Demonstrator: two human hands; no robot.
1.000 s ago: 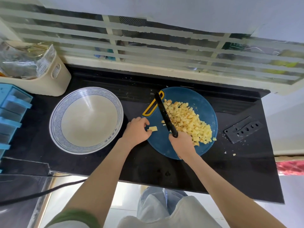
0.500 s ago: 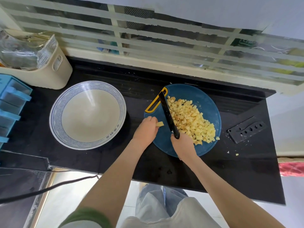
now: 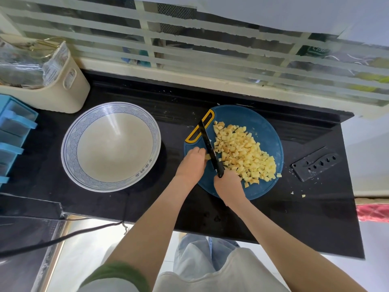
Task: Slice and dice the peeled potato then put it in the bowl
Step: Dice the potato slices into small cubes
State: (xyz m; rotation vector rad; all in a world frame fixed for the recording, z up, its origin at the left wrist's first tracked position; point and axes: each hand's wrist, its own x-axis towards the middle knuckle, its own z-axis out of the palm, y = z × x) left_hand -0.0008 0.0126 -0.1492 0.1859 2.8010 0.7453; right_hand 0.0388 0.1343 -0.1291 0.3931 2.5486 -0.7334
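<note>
Since the earlier view we had carried the last potato piece (image 3: 207, 157) across the cutting board (image 3: 260, 123) until it sat against the knife (image 3: 210, 148) blade. Our left hand (image 3: 192, 163) pinched that piece with curled fingers on the blade's left side. Our right hand (image 3: 228, 185) gripped the knife's black handle, its tip pointing toward the board's yellow handle. The diced potato (image 3: 246, 152) lay heaped on the board, right of the blade. The bowl (image 3: 69, 148) stood just left of the board on the black counter (image 3: 294, 218).
</note>
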